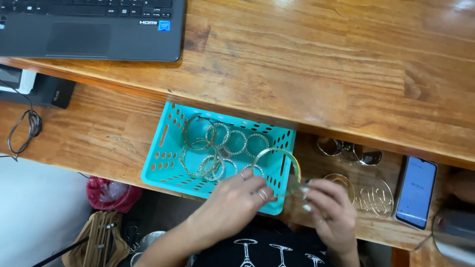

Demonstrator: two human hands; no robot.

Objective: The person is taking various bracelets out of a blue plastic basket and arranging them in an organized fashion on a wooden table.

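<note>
Lower centre of the frame: left hand (pixel 232 205) over the near right corner of the turquoise perforated plastic basket (pixel 161 163), fingers curled together, pinching the rim of a wide gold metal bangle (pixel 283 162). Right hand (pixel 330 210) just beside it, lower right, fingertips (pixel 305 190) closed on the same bangle's lower edge. Bangle tilted up, straddling the basket's right wall. Inside the basket, a heap of thin gold and sparkly silver bangles (pixel 217 146). Further right on the lower wooden shelf (pixel 89 133), a dark smartphone with lit screen (pixel 415 193). Upper left, grey laptop (pixel 89 29) on the wooden desktop (pixel 321 59).
</note>
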